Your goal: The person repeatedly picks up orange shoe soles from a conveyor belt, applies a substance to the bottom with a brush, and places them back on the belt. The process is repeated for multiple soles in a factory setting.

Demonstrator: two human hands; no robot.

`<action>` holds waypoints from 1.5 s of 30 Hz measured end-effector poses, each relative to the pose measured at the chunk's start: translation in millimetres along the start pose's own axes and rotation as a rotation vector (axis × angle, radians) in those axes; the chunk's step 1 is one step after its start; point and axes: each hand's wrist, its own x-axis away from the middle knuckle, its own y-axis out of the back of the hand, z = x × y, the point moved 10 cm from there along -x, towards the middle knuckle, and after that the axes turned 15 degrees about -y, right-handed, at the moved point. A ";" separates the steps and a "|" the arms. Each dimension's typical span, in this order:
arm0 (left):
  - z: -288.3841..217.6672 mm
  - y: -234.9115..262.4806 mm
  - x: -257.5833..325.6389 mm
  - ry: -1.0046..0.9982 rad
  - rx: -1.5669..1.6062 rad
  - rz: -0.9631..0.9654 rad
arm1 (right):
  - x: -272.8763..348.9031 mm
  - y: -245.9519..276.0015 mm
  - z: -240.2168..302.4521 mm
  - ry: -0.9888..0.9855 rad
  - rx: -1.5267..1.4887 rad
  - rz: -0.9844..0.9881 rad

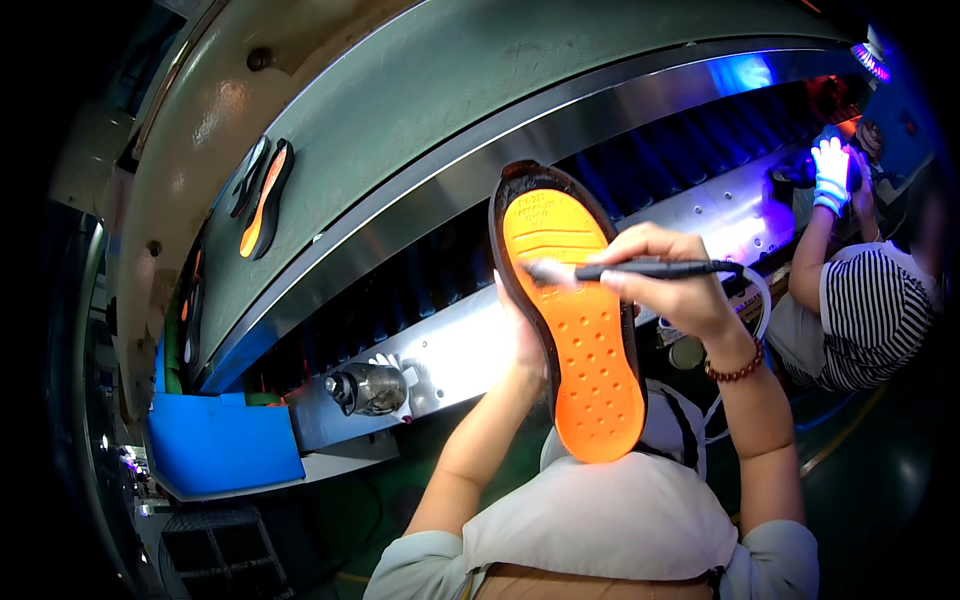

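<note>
A shoe sole with an orange inner face and a dark raised rim is held upright before me, toe and heel running up and down. My left hand grips its left edge from behind, with most of the fingers hidden by the sole. In my right hand is a slim brush with a black handle, pinched between thumb and fingers. A pale tube joins the handle's back end. The bristles, slightly blurred, lie over the sole's left inner edge, above the dimpled part; whether they touch cannot be made out.
Beyond a metal ledge runs a green conveyor belt carrying several soles, one an orange-and-black sole. A dark-lidded clear jug stands on the lower metal shelf. At right, a co-worker's gloved hand is under violet light. A blue panel sits lower left.
</note>
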 end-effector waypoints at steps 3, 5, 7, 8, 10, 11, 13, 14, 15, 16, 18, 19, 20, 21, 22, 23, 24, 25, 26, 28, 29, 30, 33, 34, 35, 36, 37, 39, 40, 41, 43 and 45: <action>-7.1 1.4 -5.6 -0.056 -0.065 -0.009 | 2.3 -12.2 -5.4 -0.041 0.067 0.119; -25.0 6.1 -6.7 -0.161 -0.187 -0.093 | 13.1 -25.3 -5.4 0.032 0.130 0.246; -28.1 13.5 -16.5 -0.195 0.034 -0.125 | 18.3 -25.5 -11.6 -0.052 -0.182 0.365; -33.0 10.6 -21.1 -0.237 -0.006 -0.045 | 16.9 -13.9 -22.4 -0.221 -0.269 0.261; -39.9 -3.4 -24.2 -0.282 0.001 0.111 | 18.2 -6.1 -17.5 -0.079 -0.095 0.108; -46.1 -19.9 -24.5 -0.290 0.051 0.189 | 23.4 -10.1 -12.6 -0.007 -0.043 0.090; -59.0 -50.4 -23.7 -0.306 0.145 0.344 | 41.3 -30.5 15.1 0.229 0.187 0.162; -64.1 -51.4 -25.0 -0.319 0.183 0.340 | 44.6 -34.0 18.6 0.208 0.186 0.234; -69.1 -52.9 -26.2 -0.336 0.192 0.370 | 48.2 -35.4 21.7 0.186 0.186 0.306; -74.2 -54.3 -27.8 -0.352 0.201 0.400 | 46.8 -29.2 20.7 0.185 0.105 0.301; -78.3 -56.9 -32.0 -0.380 0.211 0.444 | 40.1 -13.3 15.1 0.139 0.095 0.120; -79.1 -57.0 -34.4 -0.394 0.209 0.455 | 38.8 -11.7 16.9 0.161 0.199 0.059; -83.9 -56.7 -34.1 -0.419 0.197 0.461 | 41.6 -22.2 18.6 0.194 0.251 0.121; -89.0 -56.9 -32.2 -0.444 0.185 0.467 | 47.0 -33.0 27.2 0.279 0.368 0.157; -93.6 -59.5 -29.3 -0.437 0.220 0.470 | 49.8 -39.5 30.9 0.287 0.356 0.246; -91.5 -58.1 -30.7 -0.433 0.231 0.474 | 55.2 -41.8 30.8 0.284 0.355 0.315; -90.0 -56.4 -33.6 -0.430 0.241 0.476 | 58.1 -41.5 26.9 0.243 0.327 0.392; -88.7 -54.5 -35.2 -0.428 0.250 0.478 | 54.7 -30.7 21.0 0.178 0.243 0.315; -89.2 -48.5 -36.5 -0.437 0.211 0.412 | 51.6 -21.2 14.4 0.118 0.157 0.248; -91.2 -46.2 -37.8 -0.448 0.166 0.380 | 46.6 -6.1 7.5 0.114 0.222 0.080; -91.5 -45.8 -38.5 -0.453 0.144 0.367 | 48.8 -13.4 7.4 0.143 0.255 0.144; -92.3 -45.4 -37.5 -0.483 0.135 0.331 | 52.0 -20.7 7.5 0.172 0.288 0.208; -87.8 -55.9 -29.5 -0.350 0.254 0.460 | 60.8 -24.1 6.4 0.156 0.177 0.382; -89.3 -52.3 -30.0 -0.376 0.201 0.420 | 59.3 -16.3 1.1 0.074 0.060 0.391; -89.4 -50.0 -33.0 -0.401 0.149 0.386 | 57.2 -9.2 -4.5 -0.004 -0.054 0.395; -89.0 -47.1 -34.7 -0.425 0.098 0.350 | 53.1 1.0 -13.3 -0.082 -0.049 0.272; -86.3 -46.3 -34.5 -0.421 0.105 0.339 | 49.6 11.7 -27.0 -0.186 0.116 0.101; -86.5 -46.5 -36.0 -0.418 0.109 0.324 | 48.4 -1.0 -24.3 -0.058 0.143 0.171; -86.3 -44.3 -33.4 -0.432 0.110 0.299 | 55.7 -15.2 -12.8 0.059 0.335 0.268; -85.1 -44.1 -31.4 -0.407 0.110 0.286 | 60.1 -21.2 -18.7 0.031 0.306 0.348; -83.2 -43.9 -28.7 -0.357 0.109 0.260 | 61.3 -12.1 -25.7 -0.009 -0.030 0.419; -84.6 -43.2 -30.8 -0.399 0.140 0.288 | 55.1 4.1 -47.1 -0.195 -0.226 0.295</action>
